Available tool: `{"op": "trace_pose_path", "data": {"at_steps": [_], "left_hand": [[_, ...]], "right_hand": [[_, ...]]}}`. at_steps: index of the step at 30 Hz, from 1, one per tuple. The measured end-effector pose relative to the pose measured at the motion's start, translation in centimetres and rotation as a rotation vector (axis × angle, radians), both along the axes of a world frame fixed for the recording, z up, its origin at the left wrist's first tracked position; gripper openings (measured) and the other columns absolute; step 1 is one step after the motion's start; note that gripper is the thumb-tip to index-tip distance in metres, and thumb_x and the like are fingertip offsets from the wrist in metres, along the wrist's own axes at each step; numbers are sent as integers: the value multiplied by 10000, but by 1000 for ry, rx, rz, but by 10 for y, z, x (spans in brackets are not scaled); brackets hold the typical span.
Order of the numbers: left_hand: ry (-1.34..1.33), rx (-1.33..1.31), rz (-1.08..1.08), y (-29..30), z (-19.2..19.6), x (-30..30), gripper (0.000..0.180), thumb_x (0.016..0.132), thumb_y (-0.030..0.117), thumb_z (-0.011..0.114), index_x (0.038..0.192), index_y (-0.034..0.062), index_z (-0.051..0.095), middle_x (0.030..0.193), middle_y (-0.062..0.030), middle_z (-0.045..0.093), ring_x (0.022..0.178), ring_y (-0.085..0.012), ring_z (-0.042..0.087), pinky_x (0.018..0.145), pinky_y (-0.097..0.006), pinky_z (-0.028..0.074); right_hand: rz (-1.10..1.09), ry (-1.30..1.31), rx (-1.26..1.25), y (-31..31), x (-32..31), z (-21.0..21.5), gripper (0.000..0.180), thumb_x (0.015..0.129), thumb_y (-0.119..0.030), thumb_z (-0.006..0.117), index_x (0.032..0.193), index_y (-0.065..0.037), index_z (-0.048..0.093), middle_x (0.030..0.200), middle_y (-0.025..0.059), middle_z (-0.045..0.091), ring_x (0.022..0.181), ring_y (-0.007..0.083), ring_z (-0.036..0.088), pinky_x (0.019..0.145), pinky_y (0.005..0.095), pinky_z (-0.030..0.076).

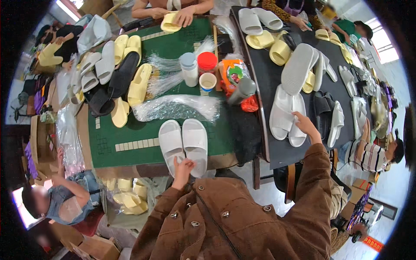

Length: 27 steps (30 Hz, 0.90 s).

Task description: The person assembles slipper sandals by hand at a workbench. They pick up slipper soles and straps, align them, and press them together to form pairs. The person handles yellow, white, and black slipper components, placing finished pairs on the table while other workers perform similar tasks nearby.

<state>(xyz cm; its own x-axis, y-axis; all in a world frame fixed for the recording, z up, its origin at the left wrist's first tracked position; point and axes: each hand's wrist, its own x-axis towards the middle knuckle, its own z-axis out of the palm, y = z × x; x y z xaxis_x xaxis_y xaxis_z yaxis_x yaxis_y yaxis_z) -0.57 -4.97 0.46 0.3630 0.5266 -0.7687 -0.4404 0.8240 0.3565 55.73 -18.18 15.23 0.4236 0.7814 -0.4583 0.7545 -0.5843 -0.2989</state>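
Observation:
A pair of white slide slippers lies at the near edge of the green-topped table, their near ends by my body. My left hand is at their straps, its bent fingers closed on the near part of the pair. Over on the dark table to the right, another white pair rests with its two slippers side by side. My right hand reaches across and grips the right slipper of that pair at its strap edge. Part of each hold is hidden under the fingers.
Clear plastic bags, a white bottle, a paper cup and a grey flask stand or lie beyond. Yellow and black slippers are piled left. Across the table, a person's hands hold a yellow slipper.

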Motion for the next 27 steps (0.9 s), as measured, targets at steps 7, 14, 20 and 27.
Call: {"op": "trace_pose_path", "data": {"at_steps": [7, 14, 20, 27], "left_hand": [[-221, -110, 308, 44, -18, 26, 183, 770, 112, 563, 931, 78, 482, 941, -58, 559, 906, -229, 543, 870, -405, 431], [103, 275, 523, 96, -69, -121, 144, 792, 230, 474, 723, 104, 490, 740, -46, 542, 701, -216, 513, 708, -346, 432], [967, 870, 6, 202, -66, -330, 339, 734, 31, 596, 1032, 37, 435, 976, -70, 475, 910, -194, 490, 807, -333, 433], [1511, 1270, -486, 229, -25, -327, 403, 734, -81, 535, 1122, 11, 475, 1053, -92, 497, 1019, -224, 488, 894, -328, 402]], "right_hand": [[205, -17, -188, -2, 6, -27, 524, 658, -154, 630, 1151, 0, 538, 1027, 230, 610, 989, 384, 576, 849, 403, 457], [-156, 349, -264, -16, -62, -2, 431, 660, -174, 663, 1024, 47, 592, 764, 53, 588, 715, 152, 547, 650, 290, 444], [-351, 489, -66, -42, -121, -15, 396, 691, -151, 639, 1031, 48, 600, 751, 29, 577, 703, 149, 538, 648, 307, 440], [-592, 722, -31, -35, -182, 26, 365, 772, -110, 630, 1111, 13, 582, 650, -65, 464, 504, 34, 357, 438, 214, 280]]}}
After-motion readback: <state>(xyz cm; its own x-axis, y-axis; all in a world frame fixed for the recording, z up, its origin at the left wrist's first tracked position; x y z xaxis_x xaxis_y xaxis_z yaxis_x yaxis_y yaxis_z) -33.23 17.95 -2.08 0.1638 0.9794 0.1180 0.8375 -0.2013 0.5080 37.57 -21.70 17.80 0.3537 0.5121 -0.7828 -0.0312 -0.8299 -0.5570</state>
